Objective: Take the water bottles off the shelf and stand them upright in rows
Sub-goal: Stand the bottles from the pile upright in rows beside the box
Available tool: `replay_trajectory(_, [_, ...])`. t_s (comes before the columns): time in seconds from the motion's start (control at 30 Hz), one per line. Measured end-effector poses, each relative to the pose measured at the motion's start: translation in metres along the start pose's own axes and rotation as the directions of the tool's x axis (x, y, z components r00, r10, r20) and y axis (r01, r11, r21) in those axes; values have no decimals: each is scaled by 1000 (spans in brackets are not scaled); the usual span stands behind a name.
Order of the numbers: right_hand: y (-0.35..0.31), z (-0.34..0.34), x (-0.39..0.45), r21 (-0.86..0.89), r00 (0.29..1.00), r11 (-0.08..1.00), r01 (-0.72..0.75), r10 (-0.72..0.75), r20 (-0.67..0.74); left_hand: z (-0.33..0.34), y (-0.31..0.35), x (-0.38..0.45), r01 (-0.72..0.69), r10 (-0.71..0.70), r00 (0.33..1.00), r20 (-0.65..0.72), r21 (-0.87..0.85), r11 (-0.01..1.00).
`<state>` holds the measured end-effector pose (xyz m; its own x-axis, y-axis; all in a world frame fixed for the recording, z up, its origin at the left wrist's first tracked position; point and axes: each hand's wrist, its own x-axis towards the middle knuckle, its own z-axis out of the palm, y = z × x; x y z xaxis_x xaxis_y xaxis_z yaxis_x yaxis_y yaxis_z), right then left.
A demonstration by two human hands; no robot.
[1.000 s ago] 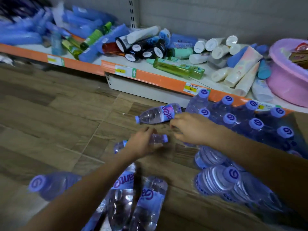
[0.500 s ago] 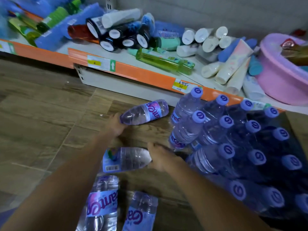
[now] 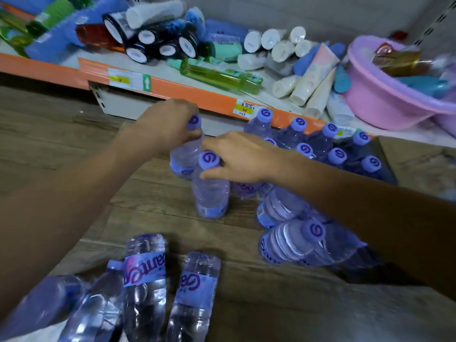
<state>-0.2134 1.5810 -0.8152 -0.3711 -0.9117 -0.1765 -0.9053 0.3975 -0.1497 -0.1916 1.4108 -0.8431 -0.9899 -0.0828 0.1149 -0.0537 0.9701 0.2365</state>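
Two bottles stand upright on the wood-grain floor [image 3: 61, 134], side by side and touching: the far bottle [image 3: 186, 154] has the left hand [image 3: 164, 127] with its grip closed around the neck and cap, the near bottle [image 3: 209, 191] has the right hand [image 3: 243, 159] pinching it just under the cap. To the right stands the upright group [image 3: 330, 146]; about ten caps show there in rows, the rest hidden by the right forearm. Two more bottles [image 3: 291, 240] nearer the camera look tilted or lying. At the bottom edge lie four bottles [image 3: 145, 287] side by side, blurred. Behind runs a low shelf [image 3: 197, 95] with an orange edge and price tags, strewn with tubes [image 3: 311, 80], dark jars [image 3: 153, 43] and a green bottle [image 3: 219, 76]. A pink basin [image 3: 385, 95] sits at its right end, against a grey wall
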Motion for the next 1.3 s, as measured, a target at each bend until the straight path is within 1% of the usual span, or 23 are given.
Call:
replay_trajectory(0.03, [10,-2,-10,47,999,998,-50,50,4,-6,6,-8,-12,13,1000,-23,19,1000])
replay_trajectory(0.1, [31,-1,-29,141,988,979,-150,152,1,-13,17,-28,-3,2,999,-50,-13,1000])
replay_trajectory(0.2, [46,5,-50,150,973,962,-230,230,17,-14,33,-53,-16,13,999,-29,-91,996])
replay_trajectory(0.3, [45,10,-61,150,966,954,-258,253,49,-6,52,-77,-94,99,995,26,-160,983])
replay_trajectory(0.43, [44,11,-65,169,967,952,-256,250,55,12,82,-92,-169,201,976,89,-282,944])
replay_trajectory(0.5, [48,5,-70,160,967,954,-254,252,35,24,103,-97,-223,261,959,110,-275,935])
replay_trajectory(0.57, [54,4,-76,169,964,949,-265,266,17,38,125,-102,-221,265,954,139,-271,937])
replay_trajectory(0.67, [59,15,-81,212,967,943,-256,253,40,48,147,-103,-207,252,953,170,-241,948])
replay_trajectory(0.73, [57,24,-79,245,966,934,-258,252,59,48,146,-101,-207,244,956,164,-212,955])
replay_trajectory(0.83, [52,23,-73,177,969,953,-245,240,53,45,134,-104,-181,232,964,130,-315,932])
replay_trajectory(0.9, [50,22,-69,163,970,956,-243,238,47,46,130,-105,-167,242,954,176,-359,918])
replay_trajectory(1.0, [48,28,-63,198,979,959,-202,194,57,44,130,-95,-153,263,930,256,-380,912])
replay_trajectory(1.1, [48,37,-56,176,977,962,-209,196,86,39,126,-94,-164,289,913,289,-389,906])
replay_trajectory(1.17, [50,38,-52,161,976,964,-213,201,88,33,119,-104,-108,257,919,300,-436,894])
replay_trajectory(1.2, [47,35,-52,142,978,968,-205,196,78,30,111,-112,-56,215,932,293,-469,882])
replay_trajectory(1.23, [39,30,-54,113,982,976,-187,186,21,26,102,-119,-10,167,943,287,-479,878])
replay_trajectory(1.27, [28,23,-57,97,986,986,-136,144,-84,26,90,-128,24,118,950,291,-441,897])
replay_trajectory(1.3, [12,18,-59,86,976,995,-40,58,-212,26,78,-138,43,86,941,328,-369,928])
